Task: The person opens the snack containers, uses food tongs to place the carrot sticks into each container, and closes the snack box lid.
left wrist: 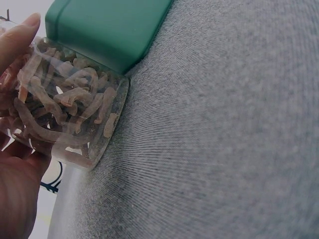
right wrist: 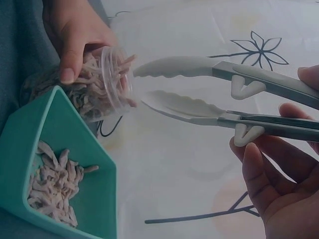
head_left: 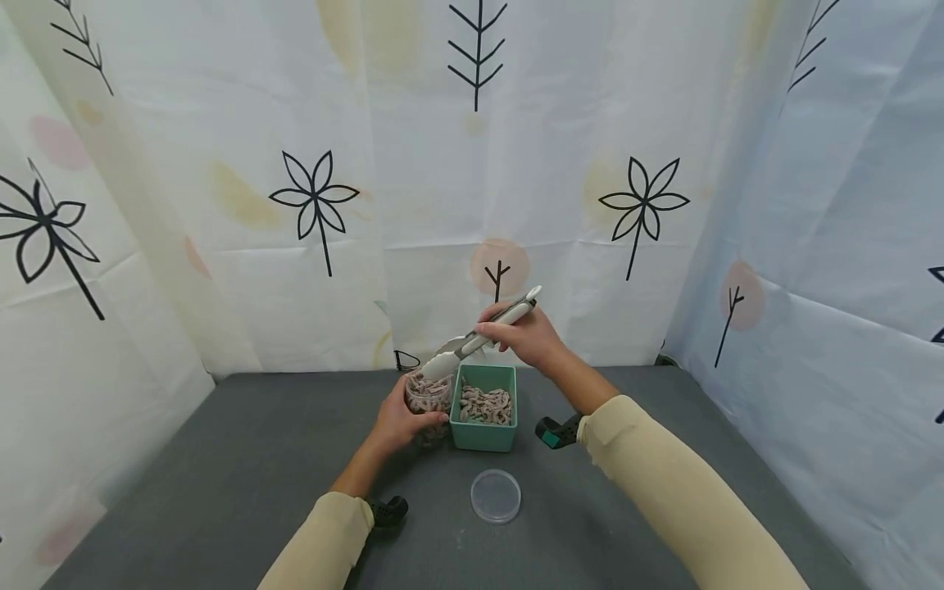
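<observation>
My left hand [head_left: 399,420] grips a clear plastic jar [left wrist: 75,99] full of pale brownish, finger-like dried strips [left wrist: 47,99]. The jar stands on the table against the left side of a green rectangular box [head_left: 483,437]. More of the same strips [right wrist: 55,184] lie inside that box. In my right hand [head_left: 525,334] is a pair of white and grey tongs [right wrist: 269,82], held by the handles. The tongs slant down to the jar's mouth, their two scalloped tips parted at the rim with nothing between them in the right wrist view.
A round clear lid [head_left: 496,496] lies on the dark grey table [head_left: 243,475], in front of the box. Behind the table hangs a white cloth [head_left: 413,106] printed with flowers and branches, and it continues along both sides.
</observation>
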The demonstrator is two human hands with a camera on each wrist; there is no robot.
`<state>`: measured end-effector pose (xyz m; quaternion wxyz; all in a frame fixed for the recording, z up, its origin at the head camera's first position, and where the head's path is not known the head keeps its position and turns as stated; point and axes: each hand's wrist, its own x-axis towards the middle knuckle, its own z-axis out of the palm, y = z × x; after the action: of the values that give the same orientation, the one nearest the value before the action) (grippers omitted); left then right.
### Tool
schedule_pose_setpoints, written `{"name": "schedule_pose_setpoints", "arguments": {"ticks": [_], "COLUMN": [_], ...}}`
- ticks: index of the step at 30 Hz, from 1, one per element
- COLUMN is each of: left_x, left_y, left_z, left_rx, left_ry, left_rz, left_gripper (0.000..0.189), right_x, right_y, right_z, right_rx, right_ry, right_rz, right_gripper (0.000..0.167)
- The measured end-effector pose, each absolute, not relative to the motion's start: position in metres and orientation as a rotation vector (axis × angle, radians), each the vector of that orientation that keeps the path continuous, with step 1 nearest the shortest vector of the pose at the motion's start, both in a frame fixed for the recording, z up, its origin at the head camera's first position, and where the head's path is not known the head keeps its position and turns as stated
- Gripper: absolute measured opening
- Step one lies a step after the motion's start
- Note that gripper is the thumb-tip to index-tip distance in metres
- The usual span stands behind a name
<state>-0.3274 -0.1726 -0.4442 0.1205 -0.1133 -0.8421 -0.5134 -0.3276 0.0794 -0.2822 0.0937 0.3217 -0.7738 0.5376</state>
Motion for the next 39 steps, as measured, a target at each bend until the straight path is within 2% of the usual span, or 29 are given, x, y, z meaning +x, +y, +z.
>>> {"name": "schedule_pose_setpoints", "arguments": {"ticks": [6,9,13,18,33,39], "left_x": [-0.329,-0.329,-0.329,-0.329,-0.328,-0.329], "left_y": [-0.172,-0.173,-0.173,-0.173,-0.171,-0.172], "left_z": [-0.445,-0.446,-0.446,-0.446,-0.445,-0.446], "left_rx": [-0.338,-0.34,-0.338,-0.331,-0.326,-0.357], "left_ry": [-2.458,-2.461,-2.467,-2.475,-2.452,-2.423], "left_rz": [-1.485,-1.487,-1.492,-1.494,-1.504,-1.512], "left_gripper": [0.087,0.089,0.09,0.089,0.085,0.09], "right_x": [-0.327,-0.313,-0.31,-0.328,-0.328,-0.325], "right_y": [0.09,0.091,0.09,0.089,0.065,0.059], "right_z": [-0.283,-0.273,-0.273,-0.286,-0.304,-0.309], "right_rx": [0.905,0.892,0.881,0.913,1.047,1.023], "right_ry": [-2.312,-2.337,-2.356,-2.296,-2.219,-2.264], "right_rz": [1.589,1.58,1.579,1.618,1.66,1.587], "right_gripper": [0.015,0.015,0.017,0.017,0.009,0.011]}}
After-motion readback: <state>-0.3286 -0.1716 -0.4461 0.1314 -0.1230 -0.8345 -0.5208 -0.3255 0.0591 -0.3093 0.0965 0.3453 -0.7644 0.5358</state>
